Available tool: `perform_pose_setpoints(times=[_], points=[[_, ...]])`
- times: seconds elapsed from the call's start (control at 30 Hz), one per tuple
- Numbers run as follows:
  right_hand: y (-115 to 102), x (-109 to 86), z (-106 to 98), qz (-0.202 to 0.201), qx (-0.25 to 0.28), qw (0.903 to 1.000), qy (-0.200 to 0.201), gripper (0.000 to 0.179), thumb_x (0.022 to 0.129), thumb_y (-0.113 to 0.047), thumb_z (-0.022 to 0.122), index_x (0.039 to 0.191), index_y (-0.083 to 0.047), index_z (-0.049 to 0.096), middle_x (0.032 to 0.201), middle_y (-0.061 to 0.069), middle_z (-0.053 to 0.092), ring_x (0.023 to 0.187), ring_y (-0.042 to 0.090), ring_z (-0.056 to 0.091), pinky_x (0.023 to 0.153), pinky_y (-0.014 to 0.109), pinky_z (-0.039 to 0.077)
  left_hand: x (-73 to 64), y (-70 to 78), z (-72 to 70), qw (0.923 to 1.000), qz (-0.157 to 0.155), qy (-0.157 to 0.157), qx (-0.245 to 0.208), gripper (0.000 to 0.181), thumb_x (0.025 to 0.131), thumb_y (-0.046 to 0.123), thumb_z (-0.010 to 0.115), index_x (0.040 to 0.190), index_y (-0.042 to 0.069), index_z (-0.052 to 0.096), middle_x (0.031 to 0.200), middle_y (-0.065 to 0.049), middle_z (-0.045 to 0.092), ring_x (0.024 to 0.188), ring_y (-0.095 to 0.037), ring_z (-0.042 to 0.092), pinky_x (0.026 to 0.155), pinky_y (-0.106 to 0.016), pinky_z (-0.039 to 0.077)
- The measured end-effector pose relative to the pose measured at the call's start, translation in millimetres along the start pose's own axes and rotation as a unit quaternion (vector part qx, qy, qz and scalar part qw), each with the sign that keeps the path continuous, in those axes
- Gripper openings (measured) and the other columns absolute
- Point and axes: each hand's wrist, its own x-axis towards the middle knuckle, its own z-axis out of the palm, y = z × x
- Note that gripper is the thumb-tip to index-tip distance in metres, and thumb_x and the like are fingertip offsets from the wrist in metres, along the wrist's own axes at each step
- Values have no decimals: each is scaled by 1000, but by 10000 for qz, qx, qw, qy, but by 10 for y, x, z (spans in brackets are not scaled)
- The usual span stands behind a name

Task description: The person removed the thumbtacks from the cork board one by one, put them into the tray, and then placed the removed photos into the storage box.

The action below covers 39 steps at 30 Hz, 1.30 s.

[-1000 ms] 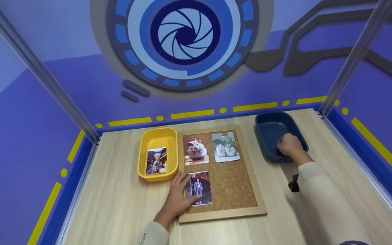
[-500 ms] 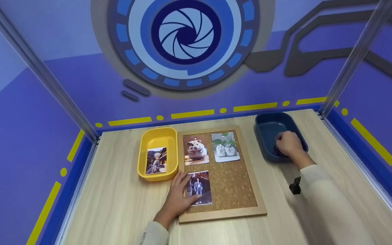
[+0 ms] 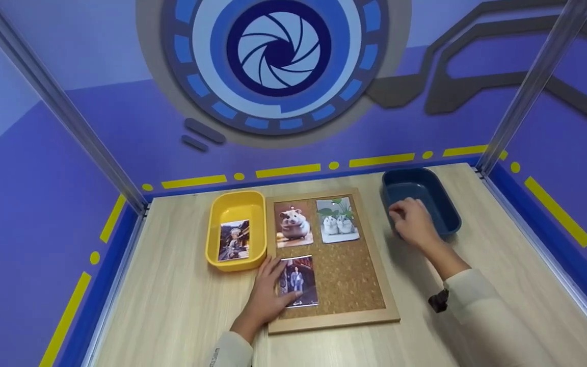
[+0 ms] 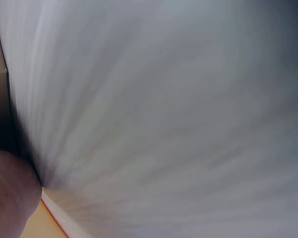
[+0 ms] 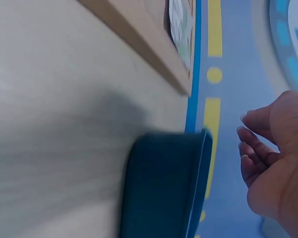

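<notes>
My left hand [image 3: 268, 298] lies across the left edge of the corkboard [image 3: 349, 275], its fingers extended and its thumb on a photo of a standing person [image 3: 301, 278]. In the left wrist view, pale fabric [image 4: 164, 109] covers most of the frame, with part of the hand [image 4: 10, 193] at lower left. My right hand [image 3: 416, 221] is over the near left rim of the dark blue tray [image 3: 446, 204], fingers curled with thumb and index tips close together. The right wrist view shows this hand [image 5: 278, 163] above the tray; I cannot tell whether anything small sits between the fingertips.
Two hamster photos, one brown and white [image 3: 294, 227] and one of a pair [image 3: 338, 224], are on the board's upper half. Left of it stands a yellow tray [image 3: 237, 204] holding another photo [image 3: 234, 240]. Purple-blue walls [image 3: 120, 132] enclose the wooden table [image 3: 171, 285].
My right hand has risen out of the blue tray and shifted left to its near left rim, toward the board. My left hand and the photos have stayed put.
</notes>
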Motion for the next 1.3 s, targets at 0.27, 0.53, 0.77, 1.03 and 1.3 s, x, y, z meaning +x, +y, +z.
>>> perform_pose_setpoints(times=[0.27, 0.53, 0.77, 1.03, 1.3], points=[[-345, -233, 241, -375, 162, 9991, -136, 10, 99, -8, 72, 104, -3, 79, 102, 12, 72, 99, 28, 61, 84, 44, 52, 3, -6, 11, 10000, 4, 4, 0, 93, 85, 52, 85, 159, 7, 50, 174, -14, 37, 166, -45, 19, 129, -72, 25], [-681, -499, 492, -495, 570, 9966, -335, 8, 95, -6, 76, 103, -6, 79, 99, 6, 73, 98, 23, 66, 83, 39, 56, -4, -2, 11, 10000, 74, 22, -1, 92, 85, 52, 85, 158, 7, 52, 173, -13, 38, 166, -45, 19, 129, -73, 25], [-849, -641, 697, -438, 1090, 9907, -682, 8, 97, -6, 75, 104, -7, 78, 97, 3, 70, 91, 13, 63, 78, 26, 55, 2, -15, 7, 10000, 64, 30, 38, 93, 85, 53, 85, 158, 7, 50, 173, -14, 37, 166, -45, 19, 129, -73, 25], [-875, -738, 894, -241, 1266, 9875, -907, 10, 98, -3, 73, 107, -1, 76, 100, 5, 69, 95, 15, 64, 81, 28, 57, 2, -7, 16, 10000, 32, 30, 10, 94, 85, 52, 86, 159, 6, 50, 173, -15, 38, 166, -45, 20, 129, -73, 25], [-919, -827, 1104, -148, 1421, 9811, -1305, 22, 95, -4, 76, 117, 1, 71, 107, 12, 72, 100, 22, 68, 88, 39, 59, -3, 14, 1, 10000, 73, 38, 50, 92, 85, 49, 86, 158, 5, 50, 172, -17, 38, 165, -46, 19, 130, -72, 24]])
